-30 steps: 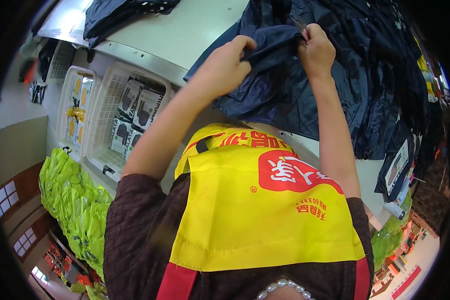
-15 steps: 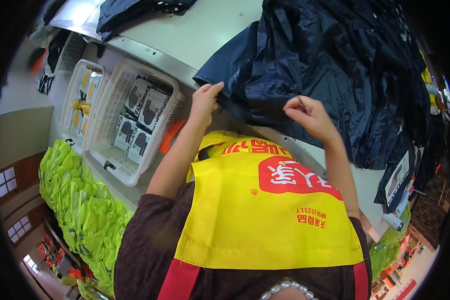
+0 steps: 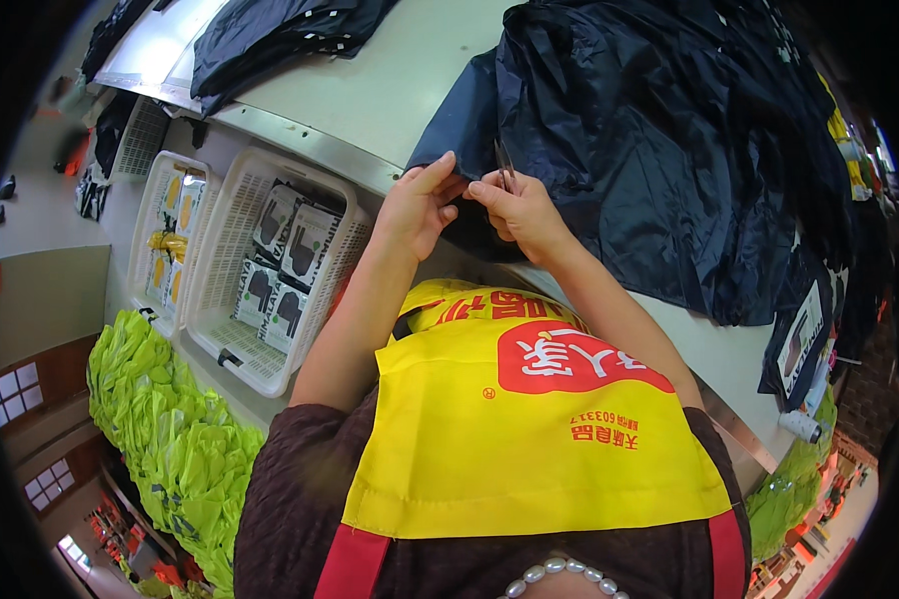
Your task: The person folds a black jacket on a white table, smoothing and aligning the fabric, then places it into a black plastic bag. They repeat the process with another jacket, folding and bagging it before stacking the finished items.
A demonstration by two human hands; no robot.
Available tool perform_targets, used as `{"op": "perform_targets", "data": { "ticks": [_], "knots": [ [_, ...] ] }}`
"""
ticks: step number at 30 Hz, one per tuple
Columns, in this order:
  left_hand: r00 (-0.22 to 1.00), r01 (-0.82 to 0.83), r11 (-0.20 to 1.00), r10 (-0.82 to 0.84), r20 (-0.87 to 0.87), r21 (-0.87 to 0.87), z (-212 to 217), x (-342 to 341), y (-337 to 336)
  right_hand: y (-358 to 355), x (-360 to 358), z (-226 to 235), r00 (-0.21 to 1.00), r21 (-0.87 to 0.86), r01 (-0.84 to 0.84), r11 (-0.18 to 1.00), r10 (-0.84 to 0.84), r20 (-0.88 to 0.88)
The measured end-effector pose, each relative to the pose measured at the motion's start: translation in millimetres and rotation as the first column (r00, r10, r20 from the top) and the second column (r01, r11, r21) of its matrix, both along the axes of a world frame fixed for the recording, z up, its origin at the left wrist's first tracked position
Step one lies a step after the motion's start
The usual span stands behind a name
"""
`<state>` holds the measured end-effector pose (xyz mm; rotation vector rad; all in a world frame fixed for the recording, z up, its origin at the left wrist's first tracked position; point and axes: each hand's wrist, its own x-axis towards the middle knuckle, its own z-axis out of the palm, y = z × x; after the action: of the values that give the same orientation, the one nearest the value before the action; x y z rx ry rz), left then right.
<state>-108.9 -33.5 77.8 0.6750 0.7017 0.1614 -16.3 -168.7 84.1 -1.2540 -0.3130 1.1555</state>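
A dark navy garment [image 3: 649, 170] of thin, shiny fabric lies rumpled over the near side of the table. At its left edge, my left hand [image 3: 415, 208] pinches the cloth between thumb and fingers. Close against it, my right hand [image 3: 519, 215] is closed around slim thread snips [image 3: 504, 165], whose dark metal blades point away from me over the fabric. The right thumb and index fingertips nearly meet the left fingers at the cloth edge. Whatever lies between those fingertips is too small to make out.
White plastic baskets [image 3: 210, 275] with packaged items stand left of the pale table [image 3: 370, 100]. Another dark garment [image 3: 280, 45] lies at the far left. Bright yellow-green garments [image 3: 170, 449] are heaped at lower left. A thread spool [image 3: 799, 426] sits at the right table edge.
My right hand has moved left with the snips, from the middle of the garment to beside my left hand. The held garment edge has shifted slightly right.
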Motion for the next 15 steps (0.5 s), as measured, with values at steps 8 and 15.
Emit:
{"op": "perform_targets", "data": {
  "ticks": [8,15],
  "knots": [
    [0.990,-0.134,0.987,0.137,-0.040,0.086,9,5,-9,-28,-21,-2,0.934,-0.083,0.075,0.994,-0.041,0.354],
    [0.996,-0.065,0.994,0.070,-0.050,0.087,14,5,-11,-46,-1,16,0.992,-0.046,0.114,0.992,-0.111,0.058]
  ]
}}
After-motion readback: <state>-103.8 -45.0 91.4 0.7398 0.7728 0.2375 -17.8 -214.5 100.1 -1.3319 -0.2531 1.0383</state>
